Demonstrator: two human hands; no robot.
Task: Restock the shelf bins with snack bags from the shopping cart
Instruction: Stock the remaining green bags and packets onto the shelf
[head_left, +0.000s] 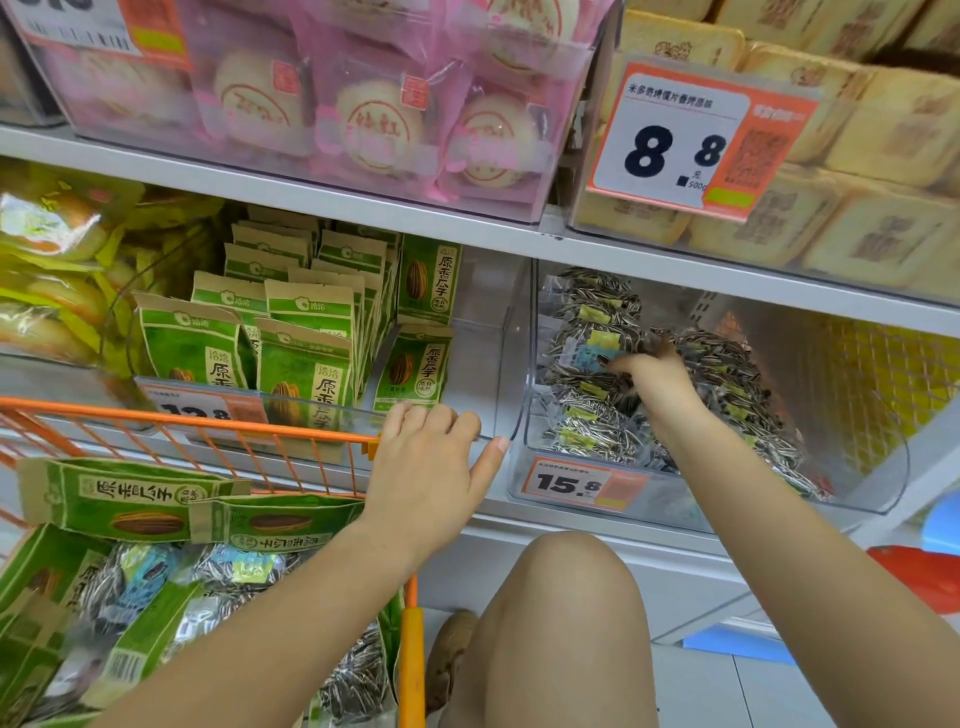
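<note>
White metal shelf boards (311, 195) run across the whole view. Below them lies pale tiled floor (737, 691); right of the boards stand what seem to be a blue stool (737, 642) and a red one (924, 574).

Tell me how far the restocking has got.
Partly done: the green bags stand in their bin, with a gap at its right. The right hand is in the seed-packet bin; the left hand rests on the green bin's rim. The cart holds more bags.
</note>
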